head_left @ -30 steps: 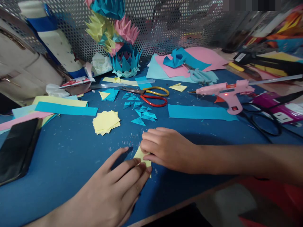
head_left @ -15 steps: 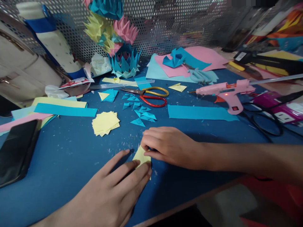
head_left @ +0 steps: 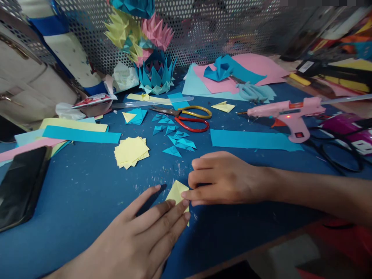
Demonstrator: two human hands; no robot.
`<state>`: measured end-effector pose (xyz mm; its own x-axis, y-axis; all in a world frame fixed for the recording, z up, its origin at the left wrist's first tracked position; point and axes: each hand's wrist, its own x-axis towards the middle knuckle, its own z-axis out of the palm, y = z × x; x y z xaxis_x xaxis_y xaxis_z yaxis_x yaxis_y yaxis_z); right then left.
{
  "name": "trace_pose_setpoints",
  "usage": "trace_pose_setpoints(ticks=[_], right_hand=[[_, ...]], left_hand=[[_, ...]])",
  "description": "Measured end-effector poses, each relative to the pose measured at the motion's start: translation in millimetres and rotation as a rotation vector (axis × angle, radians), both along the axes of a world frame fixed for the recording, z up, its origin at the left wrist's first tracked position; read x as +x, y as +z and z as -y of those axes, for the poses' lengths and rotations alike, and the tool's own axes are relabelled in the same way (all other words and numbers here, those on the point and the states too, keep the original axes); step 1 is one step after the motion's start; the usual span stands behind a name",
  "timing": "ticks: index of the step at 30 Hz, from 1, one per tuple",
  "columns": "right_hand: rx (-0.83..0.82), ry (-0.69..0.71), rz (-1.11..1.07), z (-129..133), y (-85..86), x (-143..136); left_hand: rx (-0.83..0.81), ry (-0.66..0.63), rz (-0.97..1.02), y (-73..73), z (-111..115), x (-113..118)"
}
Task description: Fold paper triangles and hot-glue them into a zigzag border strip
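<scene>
On the blue tabletop in front of me lies a small yellow paper square (head_left: 176,190) with a crease down from its upper corner. My left hand (head_left: 148,228) rests with fingers stretched over its lower part, holding it down and hiding that portion. My right hand (head_left: 217,180) has its fingers curled, and its index finger and thumb press the paper's right edge. Just beyond are several small folded blue paper triangles (head_left: 181,143). A fanned stack of yellow paper squares (head_left: 132,151) sits to their left.
Scissors (head_left: 193,118) with yellow and red handles lie behind the triangles. A pink glue gun (head_left: 290,116) and a blue paper strip (head_left: 250,140) are at right. A phone (head_left: 23,186) lies at left. Folded paper flowers (head_left: 157,73) stand against the perforated metal panel (head_left: 217,31).
My right hand has slid from the paper's top corner down to its right edge, uncovering the creased upper part. My left hand stays on the paper. The view has shifted slightly.
</scene>
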<state>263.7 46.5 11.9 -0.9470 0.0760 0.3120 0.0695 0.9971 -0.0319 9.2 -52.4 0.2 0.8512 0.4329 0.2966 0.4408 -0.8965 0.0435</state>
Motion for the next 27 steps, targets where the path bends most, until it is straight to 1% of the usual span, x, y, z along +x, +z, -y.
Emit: trace_pose_setpoints(ticks=[3, 5, 8, 13, 17, 23, 27], right_hand=[[0.007, 0.027, 0.001, -2, 1.9, -1], [0.004, 0.027, 0.006, -2, 2.3, -2], [-0.003, 0.031, 0.005, -2, 1.6, -1], [-0.018, 0.063, 0.037, -3, 0.8, 0], [-0.064, 0.107, 0.09, -5, 4.5, 1], [-0.098, 0.029, 0.141, -13, 12.1, 6], [-0.169, -0.029, 0.069, -12, 7.5, 4]], left_hand=[[-0.004, -0.01, 0.003, 0.0, -1, -1], [-0.037, 0.001, -0.029, 2.8, -1, -1], [-0.044, 0.008, -0.045, 6.1, -1, 0], [-0.032, 0.031, -0.004, 4.8, 1, 3], [-0.031, 0.04, -0.002, 5.0, 1, 3], [-0.038, 0.031, -0.005, 4.3, 0, 2], [-0.03, 0.015, -0.012, 6.0, -1, 2]])
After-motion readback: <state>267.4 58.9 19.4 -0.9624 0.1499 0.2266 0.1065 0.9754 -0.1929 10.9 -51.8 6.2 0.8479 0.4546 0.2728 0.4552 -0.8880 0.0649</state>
